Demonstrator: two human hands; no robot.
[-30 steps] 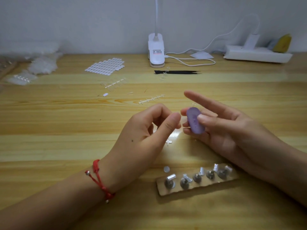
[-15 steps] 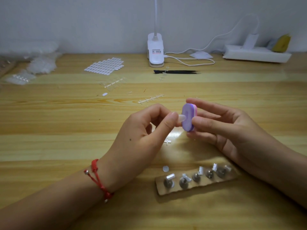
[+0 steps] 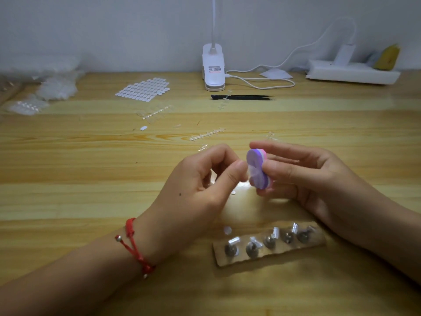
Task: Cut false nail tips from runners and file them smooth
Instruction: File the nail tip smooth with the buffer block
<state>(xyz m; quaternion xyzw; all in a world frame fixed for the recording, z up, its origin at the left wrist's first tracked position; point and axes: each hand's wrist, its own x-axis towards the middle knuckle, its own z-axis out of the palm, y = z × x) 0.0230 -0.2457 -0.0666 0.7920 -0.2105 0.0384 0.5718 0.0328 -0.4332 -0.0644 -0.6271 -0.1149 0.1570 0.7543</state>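
Nail tip, pinched in the left hand, lies against the purple face of the file block gripped by the right hand

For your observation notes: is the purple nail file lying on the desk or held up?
Held up: right hand grips the file, clear of the desk.

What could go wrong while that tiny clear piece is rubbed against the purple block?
1. The nail tip is small, clear and only pinched at the fingertips of the left hand. It could slip out and be hard to spot among the clear scraps on the table.
2. Those fingertips sit right against the file block held in the right hand, so skin may get rubbed too.
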